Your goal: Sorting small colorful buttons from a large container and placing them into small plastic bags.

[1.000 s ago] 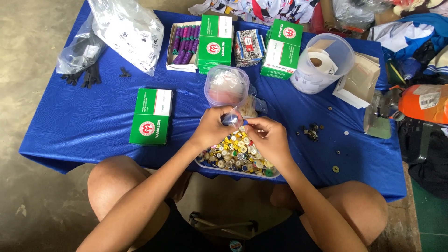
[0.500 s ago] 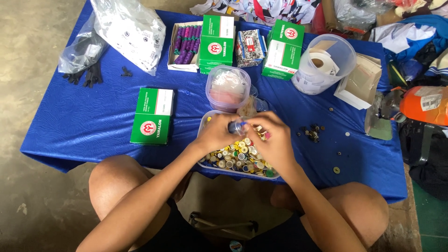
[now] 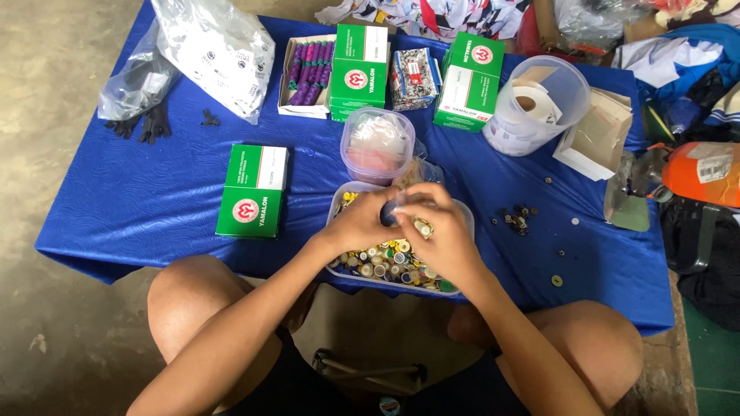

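My left hand and my right hand meet over a clear plastic tray filled with several small round caps in gold, green and blue. Between the fingertips of both hands sits a small dark blue round piece, pinched from each side. A gold cap shows under my right thumb. Just beyond the tray stands a clear round tub with a pale pink and white filling.
A blue cloth covers the table. Green and white boxes lie at the left and at the back. A clear tub with paper rolls stands back right. Loose small parts are scattered right. Plastic bags rest back left.
Both hands have come down from in front of the round tub to just above the tray, and they have closed tighter around the small piece.
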